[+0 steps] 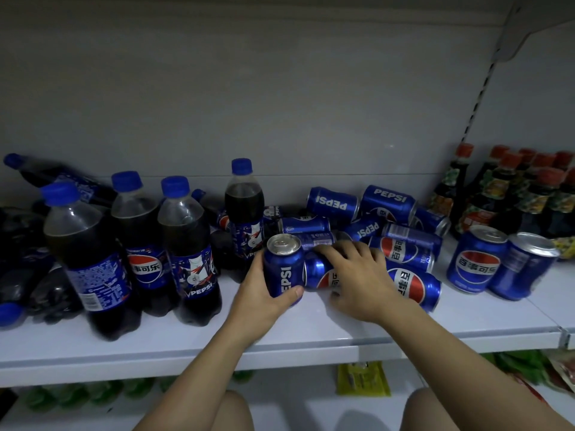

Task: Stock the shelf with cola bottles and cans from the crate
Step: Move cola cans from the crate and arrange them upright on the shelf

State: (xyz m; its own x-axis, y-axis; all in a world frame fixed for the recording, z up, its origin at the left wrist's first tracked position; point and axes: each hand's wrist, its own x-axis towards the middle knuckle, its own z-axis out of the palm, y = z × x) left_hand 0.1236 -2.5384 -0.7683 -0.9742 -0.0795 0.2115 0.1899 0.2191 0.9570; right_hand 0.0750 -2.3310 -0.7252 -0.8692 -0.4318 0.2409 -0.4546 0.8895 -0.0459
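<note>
My left hand grips an upright blue cola can standing on the white shelf. Beside it, my right hand grips a can lying on its side. Several more cans lie in a loose pile behind and to the right. Two cans stand upright at the right. Several cola bottles with blue caps stand at the left, and others lie flat behind them. The crate is out of view.
Dark sauce bottles with red caps crowd the shelf's far right. A shelf bracket juts out at top right. Green and yellow packets sit on the lower shelf. My knees show at the bottom.
</note>
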